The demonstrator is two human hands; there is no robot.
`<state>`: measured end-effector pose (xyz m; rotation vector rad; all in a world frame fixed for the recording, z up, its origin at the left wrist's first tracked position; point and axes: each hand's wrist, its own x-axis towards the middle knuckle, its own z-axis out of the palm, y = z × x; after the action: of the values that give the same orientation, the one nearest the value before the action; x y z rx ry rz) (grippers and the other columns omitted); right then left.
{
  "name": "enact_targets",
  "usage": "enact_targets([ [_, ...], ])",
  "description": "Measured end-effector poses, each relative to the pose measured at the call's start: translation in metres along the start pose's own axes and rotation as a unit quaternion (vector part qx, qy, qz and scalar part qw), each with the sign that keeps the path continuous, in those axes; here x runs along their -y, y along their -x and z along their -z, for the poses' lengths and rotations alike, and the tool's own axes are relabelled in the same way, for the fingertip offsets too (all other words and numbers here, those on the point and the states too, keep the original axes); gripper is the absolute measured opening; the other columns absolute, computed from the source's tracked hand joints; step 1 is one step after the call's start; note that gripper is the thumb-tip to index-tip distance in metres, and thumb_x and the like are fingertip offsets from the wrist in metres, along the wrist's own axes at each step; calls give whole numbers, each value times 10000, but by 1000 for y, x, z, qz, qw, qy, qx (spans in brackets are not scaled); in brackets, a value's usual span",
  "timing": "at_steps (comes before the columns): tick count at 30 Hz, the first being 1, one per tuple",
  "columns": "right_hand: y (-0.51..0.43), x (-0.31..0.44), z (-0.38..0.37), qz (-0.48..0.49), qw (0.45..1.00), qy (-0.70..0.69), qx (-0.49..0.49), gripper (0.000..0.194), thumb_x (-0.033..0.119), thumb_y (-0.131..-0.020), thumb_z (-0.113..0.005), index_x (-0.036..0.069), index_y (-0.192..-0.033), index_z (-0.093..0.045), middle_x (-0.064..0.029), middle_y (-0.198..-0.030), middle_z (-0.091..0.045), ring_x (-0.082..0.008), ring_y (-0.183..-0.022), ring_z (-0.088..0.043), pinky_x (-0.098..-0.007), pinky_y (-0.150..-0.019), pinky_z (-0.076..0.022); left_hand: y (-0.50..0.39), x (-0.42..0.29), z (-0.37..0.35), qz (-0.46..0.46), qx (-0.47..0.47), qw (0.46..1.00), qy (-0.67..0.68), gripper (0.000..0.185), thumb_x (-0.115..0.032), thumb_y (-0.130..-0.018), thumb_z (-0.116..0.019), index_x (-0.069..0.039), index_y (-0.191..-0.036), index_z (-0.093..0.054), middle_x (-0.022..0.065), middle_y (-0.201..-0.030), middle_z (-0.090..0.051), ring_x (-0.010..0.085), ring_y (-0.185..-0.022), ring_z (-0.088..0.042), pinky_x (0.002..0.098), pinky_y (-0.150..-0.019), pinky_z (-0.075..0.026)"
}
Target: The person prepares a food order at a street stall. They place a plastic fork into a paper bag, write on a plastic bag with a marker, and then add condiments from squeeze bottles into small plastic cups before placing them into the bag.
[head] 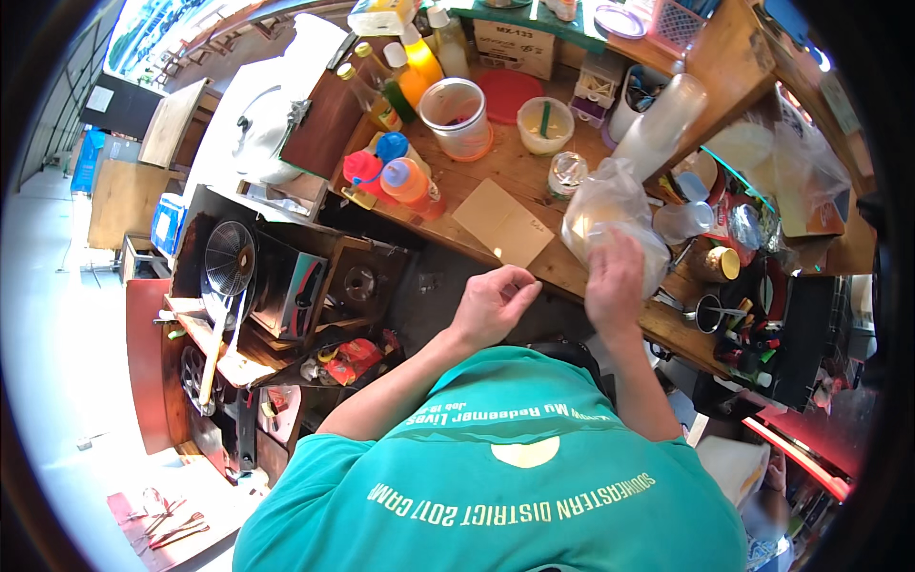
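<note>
My right hand [616, 282], slightly blurred, is against the near side of a translucent plastic bag [607, 193] with pale contents. Whether its fingers grip the bag is hard to make out. To the left, my left hand [495, 304] hovers just off the counter's front edge, fingers curled and thumb close to the index fingertip, with nothing visible in it. Beyond it, a brown cardboard piece [504, 222] bearing writing lies flat on the wooden counter [515, 161]. Behind the bag stands a small foil-topped jar [568, 175].
Squeeze bottles [411, 186], a large plastic tub [454, 118], a small tub with a green utensil [545, 125] and sauce bottles [418, 61] line the counter. Stacked plastic cups [661, 118] lean at right near a yellow-lidded jar [722, 264]. A fan [230, 257] stands left; a person's hand [777, 472] shows lower right.
</note>
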<state>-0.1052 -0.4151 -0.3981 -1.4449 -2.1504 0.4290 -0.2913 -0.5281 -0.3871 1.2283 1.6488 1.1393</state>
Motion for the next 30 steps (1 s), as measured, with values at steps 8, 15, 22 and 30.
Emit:
enact_targets([
  [8,-25,27,65,-57,985,155,-57,223,253,-1024,-635,138,-1139,-787,-146,-1067,-650,-324,-1077,-605,-410,-1006,-477,-27,27,62,18,95,994,58,191,-168,-1021,-698,19,-1044,-732,41,-787,-731,91,-726,-693,254,-665,-573],
  [15,-4,140,-101,-278,713,-639,-74,436,392,-1125,-467,109,-1416,-624,-36,-1030,-617,-51,-755,-495,-227,-651,-426,-66,21,81,59,196,962,179,167,-127,-1021,-695,31,-1048,-741,47,-780,-729,96,-653,-677,248,-564,-550],
  [22,8,152,-131,-269,571,-775,-35,480,419,-1137,-415,153,-1522,-523,58,-914,-602,-29,-770,-553,-199,-641,-473,-85,55,86,41,162,975,148,150,-77,-1007,-691,45,-1075,-747,34,-861,-740,73,-750,-664,232,-646,-551],
  [30,9,144,-140,-282,543,-787,-81,474,403,-1137,-422,171,-1544,-498,-2,-1400,-568,-63,-1077,-585,-220,-837,-501,-96,55,82,50,196,966,162,201,-144,-1033,-678,38,-1037,-762,39,-832,-736,83,-663,-680,246,-570,-577],
])
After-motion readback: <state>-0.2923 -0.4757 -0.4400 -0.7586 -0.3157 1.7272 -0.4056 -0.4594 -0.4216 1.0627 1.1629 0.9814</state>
